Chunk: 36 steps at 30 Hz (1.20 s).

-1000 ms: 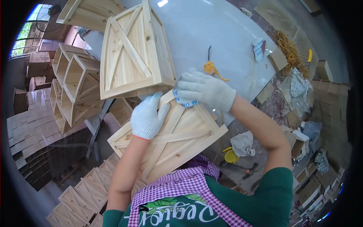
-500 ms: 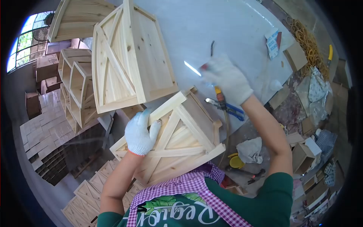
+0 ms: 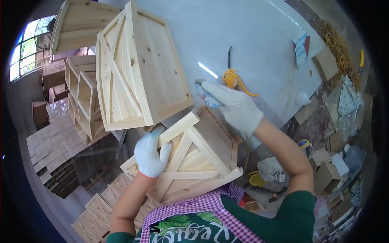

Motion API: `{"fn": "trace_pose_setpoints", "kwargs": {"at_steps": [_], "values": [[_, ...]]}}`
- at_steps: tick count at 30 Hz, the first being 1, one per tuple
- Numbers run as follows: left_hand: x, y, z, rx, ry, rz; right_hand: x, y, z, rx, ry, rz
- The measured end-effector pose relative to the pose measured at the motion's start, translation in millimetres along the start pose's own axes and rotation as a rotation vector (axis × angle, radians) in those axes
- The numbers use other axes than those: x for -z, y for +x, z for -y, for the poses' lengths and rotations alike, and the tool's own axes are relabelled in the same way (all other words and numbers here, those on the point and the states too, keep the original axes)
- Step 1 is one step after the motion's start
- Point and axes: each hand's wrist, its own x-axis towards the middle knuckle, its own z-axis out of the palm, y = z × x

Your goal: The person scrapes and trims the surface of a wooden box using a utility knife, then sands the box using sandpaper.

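My gloved left hand (image 3: 150, 154) is wrapped round the upper left edge of a wooden crate (image 3: 184, 162) with crossed slats, which leans against my apron. In my gloved right hand (image 3: 237, 106) is a piece of sandpaper (image 3: 206, 96) with blue print on its back, held above the table beside the crate's top corner. A yellow air blow gun (image 3: 230, 77) with a thin dark nozzle lies just beyond that hand. Another wooden crate (image 3: 156, 69) stands on the table to the left of it.
The pale table (image 3: 259, 44) bears a printed paper piece (image 3: 300, 48) at right. More crates (image 3: 81, 97) are stacked at left, with several below them. Coiled orange hose (image 3: 336, 52), a white cloth (image 3: 270, 169) and cardboard boxes (image 3: 327, 176) lie on the right.
My right hand moved off the crate's top, out over the table, then back nearer the crate. The crate now tilts to show its side. My left hand still grips its edge.
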Motion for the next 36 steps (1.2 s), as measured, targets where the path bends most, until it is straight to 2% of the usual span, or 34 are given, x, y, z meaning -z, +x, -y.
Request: {"fn": "trace_pose_setpoints", "kwargs": {"at_steps": [1,2,5,6,9,10,13,14,17,18,21,26,29,30,33,36], "values": [[-0.4,-7.6,0.7,0.021,0.004,0.021,-8.1,-10.0,3.7,0.047,-0.137,-0.069],[7.3,-16.9,-5.9,0.065,0.011,0.07,-20.3,-21.6,6.8,0.009,-0.096,-0.046],[7.1,-1.4,-7.0,0.082,0.025,0.073,-17.3,-2.3,-4.5,-0.101,-0.173,0.362],[9.4,-2.2,-7.1,0.072,0.029,0.073,-11.9,-2.3,-1.8,-0.104,-0.172,0.359],[9.3,-7.3,-8.0,0.078,0.035,0.071,12.0,-4.5,3.8,-0.361,-0.501,0.489],[9.9,-8.3,-8.5,0.09,0.028,0.081,7.2,-7.8,5.1,-0.365,-0.499,0.495],[8.0,-3.9,-9.6,0.105,0.023,0.087,-19.7,-16.0,5.0,0.293,-0.165,-0.039],[8.7,-3.5,-10.2,0.105,0.027,0.092,-24.1,-20.7,-5.6,0.292,-0.16,-0.045],[6.8,1.8,-8.4,0.106,0.029,0.093,-22.7,-32.7,-43.3,0.038,-0.388,0.332],[6.3,4.4,-7.8,0.11,0.039,0.089,-23.9,-31.8,-43.4,0.039,-0.383,0.335],[5.5,0.3,-12.1,0.125,0.048,0.105,-13.7,-20.6,0.1,0.071,-0.287,-0.214],[7.4,-1.5,-8.1,0.064,0.051,0.065,-19.2,-12.6,-21.8,0.179,-0.332,-0.19],[4.2,-3.7,-8.0,0.055,0.055,0.046,2.5,-4.4,-0.6,-0.408,0.061,-0.193],[5.0,-5.7,-9.2,0.08,0.039,0.063,-3.1,-8.1,3.5,-0.423,0.066,-0.188],[7.0,-0.4,-8.8,0.103,0.016,0.076,-21.2,-4.3,22.4,-0.347,0.465,0.183],[7.8,1.9,-9.8,0.052,0.016,0.115,8.5,-37.0,37.4,-0.383,0.575,0.122]]}}
